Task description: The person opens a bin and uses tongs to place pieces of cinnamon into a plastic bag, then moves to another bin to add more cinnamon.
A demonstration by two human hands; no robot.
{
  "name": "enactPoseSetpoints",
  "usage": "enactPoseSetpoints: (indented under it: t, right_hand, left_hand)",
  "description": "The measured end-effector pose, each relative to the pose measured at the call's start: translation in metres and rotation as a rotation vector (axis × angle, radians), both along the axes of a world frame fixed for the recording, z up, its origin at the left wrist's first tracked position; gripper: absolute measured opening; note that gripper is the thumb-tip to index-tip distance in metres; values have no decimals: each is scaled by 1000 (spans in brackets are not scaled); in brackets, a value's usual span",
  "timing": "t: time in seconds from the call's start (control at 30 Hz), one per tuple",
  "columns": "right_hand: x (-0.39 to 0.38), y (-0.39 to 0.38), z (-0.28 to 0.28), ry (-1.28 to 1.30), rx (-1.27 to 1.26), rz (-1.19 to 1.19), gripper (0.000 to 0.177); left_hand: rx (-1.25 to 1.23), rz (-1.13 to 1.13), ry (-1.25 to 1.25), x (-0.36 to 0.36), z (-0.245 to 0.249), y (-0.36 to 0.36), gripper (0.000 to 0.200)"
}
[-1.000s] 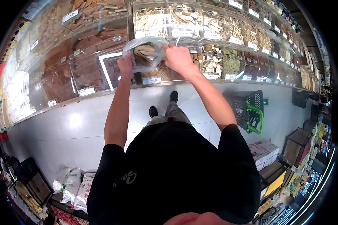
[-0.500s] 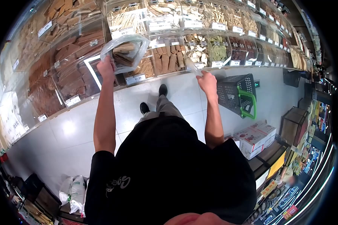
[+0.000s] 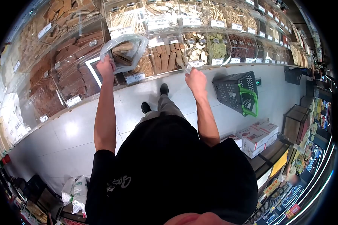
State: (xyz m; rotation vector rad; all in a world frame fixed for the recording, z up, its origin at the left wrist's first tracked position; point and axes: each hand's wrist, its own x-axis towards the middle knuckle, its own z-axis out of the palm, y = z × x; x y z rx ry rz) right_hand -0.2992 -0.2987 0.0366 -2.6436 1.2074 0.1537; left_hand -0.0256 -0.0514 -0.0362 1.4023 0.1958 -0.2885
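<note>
L hand grips clear bag w/ brown pcs; R hand clutches clear item nr brown rolls.

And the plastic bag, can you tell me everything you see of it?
The plastic bag looks thin, see-through and crinkly. Its wide mouth is open, and brown, woody pieces seem to lie inside. The left hand grips its left edge. It's up by the clear bins; I can't tell if it touches them.
</note>
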Motion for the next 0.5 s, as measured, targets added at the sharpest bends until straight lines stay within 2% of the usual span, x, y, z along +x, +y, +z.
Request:
enactPoseSetpoints:
  t: [0.1, 0.4, 0.5]
  right_hand:
    - [-1, 3, 3, 34, 24, 15, 31]
    - [8, 13, -12, 64, -97, 65, 21]
    - [-2, 2, -7, 39, -12, 19, 26]
  left_hand:
    - [9, 2, -10, 4, -2, 2, 27]
    - [13, -8, -39, -1, 0, 0, 28]
    - [-22, -21, -44, 0, 1, 2, 28]
